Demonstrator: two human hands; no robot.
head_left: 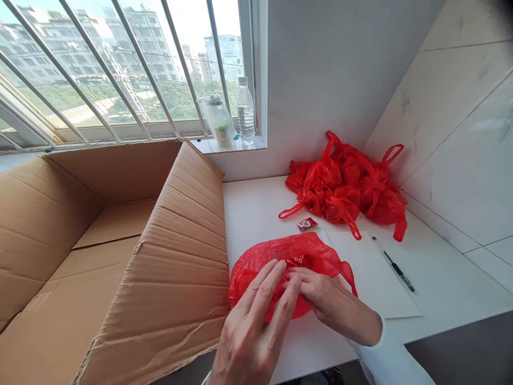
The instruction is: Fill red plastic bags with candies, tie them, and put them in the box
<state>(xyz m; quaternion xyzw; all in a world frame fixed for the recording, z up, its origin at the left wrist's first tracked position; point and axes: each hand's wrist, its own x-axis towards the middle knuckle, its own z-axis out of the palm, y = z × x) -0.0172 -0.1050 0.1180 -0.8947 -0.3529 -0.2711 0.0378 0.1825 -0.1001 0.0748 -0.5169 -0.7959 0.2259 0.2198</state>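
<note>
A red plastic bag lies on the white table in front of me, its mouth partly spread. Inside the opening shows a dark red packet with pale printing. My left hand is over the near side of the bag, fingers long and apart, fingertips at the opening. From the right, my right hand reaches into the mouth of the bag with fingers stretched out. Its fingertips are partly hidden behind my left fingers and the plastic. Just beyond the bag lies a small red and white packet.
A large open cardboard box stands directly left of the bag. Several tied red bags are heaped at the back wall. Paper and a black pen lie to the right. A water bottle stands on the sill.
</note>
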